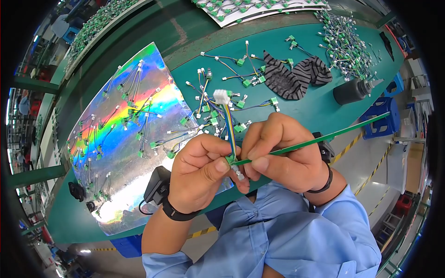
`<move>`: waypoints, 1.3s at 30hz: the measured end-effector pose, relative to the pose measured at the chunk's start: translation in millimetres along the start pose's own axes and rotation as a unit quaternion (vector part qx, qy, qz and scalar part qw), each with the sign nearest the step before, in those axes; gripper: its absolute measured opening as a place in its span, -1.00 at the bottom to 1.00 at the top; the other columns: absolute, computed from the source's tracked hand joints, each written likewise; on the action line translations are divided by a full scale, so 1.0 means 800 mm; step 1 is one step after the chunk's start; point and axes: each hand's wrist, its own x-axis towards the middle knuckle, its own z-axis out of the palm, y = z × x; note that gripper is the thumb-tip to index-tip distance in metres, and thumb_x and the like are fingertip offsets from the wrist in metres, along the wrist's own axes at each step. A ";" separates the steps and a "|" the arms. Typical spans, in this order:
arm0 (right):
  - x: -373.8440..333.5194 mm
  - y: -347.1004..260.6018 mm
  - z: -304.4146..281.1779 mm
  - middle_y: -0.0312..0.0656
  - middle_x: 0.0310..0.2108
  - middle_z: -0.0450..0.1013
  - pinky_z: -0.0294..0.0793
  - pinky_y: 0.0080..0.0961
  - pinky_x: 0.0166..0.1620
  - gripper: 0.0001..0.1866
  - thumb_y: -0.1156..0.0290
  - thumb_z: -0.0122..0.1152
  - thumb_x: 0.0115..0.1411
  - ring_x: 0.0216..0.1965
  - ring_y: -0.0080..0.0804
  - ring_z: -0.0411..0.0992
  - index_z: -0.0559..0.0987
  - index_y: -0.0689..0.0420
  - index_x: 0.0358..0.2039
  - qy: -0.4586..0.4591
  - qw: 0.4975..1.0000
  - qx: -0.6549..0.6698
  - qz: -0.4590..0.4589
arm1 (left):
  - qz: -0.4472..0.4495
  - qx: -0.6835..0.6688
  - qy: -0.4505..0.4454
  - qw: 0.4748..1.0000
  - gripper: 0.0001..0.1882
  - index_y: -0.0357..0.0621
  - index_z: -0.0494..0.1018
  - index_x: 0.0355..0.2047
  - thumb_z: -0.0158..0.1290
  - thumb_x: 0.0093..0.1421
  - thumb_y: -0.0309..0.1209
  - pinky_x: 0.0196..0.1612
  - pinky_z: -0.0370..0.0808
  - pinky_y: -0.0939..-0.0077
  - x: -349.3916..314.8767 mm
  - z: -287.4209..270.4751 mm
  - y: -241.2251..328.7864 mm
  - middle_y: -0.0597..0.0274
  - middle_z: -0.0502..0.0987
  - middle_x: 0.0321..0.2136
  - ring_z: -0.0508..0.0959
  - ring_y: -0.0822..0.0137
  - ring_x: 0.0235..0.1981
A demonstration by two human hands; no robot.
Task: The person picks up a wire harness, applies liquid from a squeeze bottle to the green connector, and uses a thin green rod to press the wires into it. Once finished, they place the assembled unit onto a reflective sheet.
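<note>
Close in front of me, my left hand (197, 171) is closed in a pinch on a small green circuit board (230, 159). From that board a cable of yellow, blue and dark wires (229, 125) rises to a white plug (221, 96), and a silvery metal connector (238, 173) points down. My right hand (289, 150) grips a long thin green strip (343, 133) between thumb and fingers. The strip's left end meets the small board at my left fingertips; whether they are joined, I cannot tell. Its other end reaches far out to the right.
Several wired boards lie on a shiny rainbow sheet (162, 97) at left and on the green table (287, 41). A bigger heap (345, 44) sits at the far right. Nearby are a striped grey cloth (292, 78), a black bottle (350, 92) and a blue stool (382, 116).
</note>
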 end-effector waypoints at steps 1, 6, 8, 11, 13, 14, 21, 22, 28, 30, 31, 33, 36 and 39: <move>0.000 0.002 0.000 -0.04 -0.42 0.38 0.42 -0.48 -0.34 -0.92 0.62 -0.03 0.18 -0.44 -0.44 0.36 0.30 0.21 -0.31 0.002 1.000 0.016 -0.014 | 0.007 0.002 -0.010 1.000 -0.79 -0.31 0.31 -0.14 -0.04 0.26 -0.47 -0.39 0.57 0.33 0.001 -0.001 0.000 -0.12 0.51 -0.34 0.58 0.09 -0.35; 0.000 0.003 -0.001 -0.03 -0.41 0.38 0.43 -0.46 -0.34 -0.92 0.62 -0.03 0.19 -0.44 -0.44 0.36 0.30 0.21 -0.32 0.004 1.000 -0.009 -0.028 | 0.021 0.001 -0.024 0.999 -0.77 -0.32 0.31 -0.12 -0.05 0.26 -0.46 -0.37 0.57 0.31 0.002 -0.003 0.000 -0.13 0.51 -0.34 0.58 0.09 -0.36; 0.000 0.000 0.002 -0.02 -0.42 0.38 0.43 -0.45 -0.35 -0.93 0.62 -0.04 0.19 -0.44 -0.43 0.36 0.30 0.21 -0.32 0.013 1.000 -0.014 -0.018 | 0.021 -0.001 -0.021 1.000 -0.77 -0.32 0.31 -0.11 -0.05 0.26 -0.46 -0.36 0.56 0.31 0.001 -0.003 0.000 -0.14 0.51 -0.34 0.58 0.10 -0.36; 0.001 -0.004 0.004 -0.01 -0.43 0.39 0.43 -0.44 -0.36 -0.93 0.62 -0.04 0.19 -0.45 -0.42 0.36 0.30 0.21 -0.32 0.020 1.000 -0.011 -0.003 | 0.003 -0.011 -0.027 1.000 -0.76 -0.33 0.31 -0.10 -0.05 0.26 -0.46 -0.36 0.56 0.33 0.001 -0.003 0.001 -0.14 0.51 -0.35 0.58 0.12 -0.37; 0.001 -0.006 0.003 0.00 -0.45 0.39 0.42 -0.43 -0.38 -0.93 0.62 -0.04 0.18 -0.47 -0.41 0.37 0.30 0.22 -0.33 0.026 1.000 0.001 0.016 | 0.003 -0.005 -0.032 0.999 -0.76 -0.33 0.32 -0.10 -0.05 0.26 -0.47 -0.36 0.56 0.33 0.001 -0.004 0.001 -0.13 0.51 -0.35 0.58 0.12 -0.37; 0.001 -0.007 0.003 0.00 -0.45 0.39 0.42 -0.43 -0.38 -0.93 0.62 -0.04 0.18 -0.47 -0.41 0.37 0.30 0.22 -0.33 0.026 1.000 0.001 0.016 | 0.004 0.000 -0.036 0.999 -0.76 -0.33 0.32 -0.10 -0.05 0.26 -0.47 -0.36 0.56 0.33 0.001 -0.005 0.002 -0.13 0.52 -0.35 0.58 0.13 -0.38; -0.001 -0.019 0.002 -0.13 -0.48 0.45 0.46 -0.59 -0.44 -0.97 0.63 -0.06 0.18 -0.50 -0.48 0.47 0.30 0.28 -0.36 0.063 0.994 0.016 0.091 | 0.015 0.028 -0.051 0.998 -0.79 -0.32 0.34 -0.11 -0.06 0.26 -0.49 -0.36 0.57 0.34 0.002 -0.004 0.002 -0.12 0.52 -0.35 0.59 0.16 -0.39; 0.000 -0.021 0.004 -0.13 -0.48 0.45 0.46 -0.59 -0.44 -0.97 0.63 -0.06 0.18 -0.50 -0.48 0.47 0.30 0.28 -0.36 0.063 0.994 0.016 0.091 | 0.019 0.035 -0.052 0.998 -0.79 -0.32 0.35 -0.12 -0.06 0.26 -0.49 -0.36 0.57 0.35 0.002 -0.004 0.002 -0.12 0.52 -0.35 0.59 0.17 -0.39; -0.001 -0.021 0.009 -0.03 -0.51 0.39 0.37 -0.44 -0.43 -0.95 0.63 -0.06 0.12 -0.54 -0.41 0.36 0.32 0.22 -0.39 0.092 0.987 0.009 0.133 | 0.035 0.049 -0.046 0.997 -0.81 -0.31 0.35 -0.13 -0.05 0.26 -0.51 -0.37 0.58 0.36 0.001 -0.005 -0.001 -0.09 0.53 -0.35 0.59 0.18 -0.39; -0.002 -0.020 0.009 -0.04 -0.52 0.39 0.37 -0.44 -0.43 -0.95 0.63 -0.06 0.12 -0.54 -0.41 0.36 0.32 0.22 -0.39 0.092 0.986 0.009 0.136 | 0.030 0.063 -0.037 0.997 -0.82 -0.31 0.35 -0.15 -0.04 0.25 -0.52 -0.37 0.58 0.36 0.000 -0.005 0.000 -0.07 0.53 -0.36 0.59 0.19 -0.39; -0.002 -0.020 0.009 -0.04 -0.52 0.39 0.37 -0.43 -0.43 -0.95 0.63 -0.06 0.12 -0.54 -0.41 0.36 0.32 0.22 -0.39 0.091 0.986 0.008 0.137 | 0.028 0.069 -0.032 0.997 -0.82 -0.31 0.35 -0.15 -0.03 0.25 -0.52 -0.37 0.58 0.36 0.000 -0.005 0.000 -0.06 0.53 -0.36 0.59 0.19 -0.38; -0.002 -0.021 0.009 -0.06 -0.53 0.38 0.37 -0.43 -0.43 -0.95 0.63 -0.06 0.12 -0.53 -0.41 0.36 0.32 0.22 -0.39 0.088 0.986 0.008 0.140 | 0.027 0.067 -0.032 0.997 -0.83 -0.31 0.35 -0.16 -0.03 0.24 -0.53 -0.38 0.58 0.37 0.000 -0.005 -0.001 -0.06 0.53 -0.36 0.59 0.19 -0.39; -0.002 -0.018 0.008 -0.06 -0.53 0.38 0.37 -0.42 -0.43 -0.95 0.63 -0.06 0.13 -0.52 -0.41 0.35 0.32 0.22 -0.39 0.084 0.987 0.008 0.135 | 0.025 0.064 -0.033 0.997 -0.84 -0.32 0.35 -0.18 -0.03 0.24 -0.53 -0.38 0.58 0.38 0.001 -0.007 -0.001 -0.05 0.53 -0.36 0.59 0.20 -0.39; -0.002 -0.017 0.007 -0.07 -0.53 0.37 0.37 -0.41 -0.42 -0.95 0.63 -0.06 0.13 -0.52 -0.41 0.35 0.32 0.22 -0.39 0.079 0.988 0.005 0.133 | 0.028 0.057 -0.036 0.997 -0.84 -0.32 0.35 -0.19 -0.02 0.23 -0.53 -0.39 0.57 0.39 0.001 -0.008 -0.002 -0.04 0.52 -0.36 0.58 0.20 -0.40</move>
